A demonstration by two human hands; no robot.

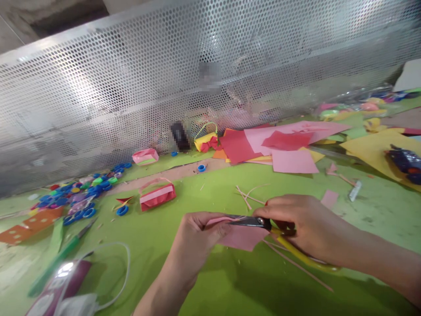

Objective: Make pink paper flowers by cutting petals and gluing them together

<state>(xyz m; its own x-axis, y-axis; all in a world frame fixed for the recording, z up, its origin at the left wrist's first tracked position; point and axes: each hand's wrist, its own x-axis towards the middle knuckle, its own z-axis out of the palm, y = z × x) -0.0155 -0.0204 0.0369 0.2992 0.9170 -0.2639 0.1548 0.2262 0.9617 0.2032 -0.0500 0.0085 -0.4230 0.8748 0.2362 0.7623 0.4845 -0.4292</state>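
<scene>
Between the thumb and fingers of my left hand (197, 237) is a piece of pink paper (243, 237), held above the green tabletop. My right hand (299, 219) grips scissors (259, 221) with yellow handles and dark blades. The blades lie along the paper's upper edge, close to my left fingertips; whether they are fully closed is hard to see. Thin pink paper strips (299, 265) lie below the scissors, and more strips (245, 197) rest just beyond the blades.
A red paper bag (158, 196), a pink one (145, 156) and a yellow one (206, 142) stand farther back. Bottle caps (79, 193) are heaped at left, near a green-handled tool (62, 254). Coloured sheets (240, 147) lie before a perforated metal panel (131, 79).
</scene>
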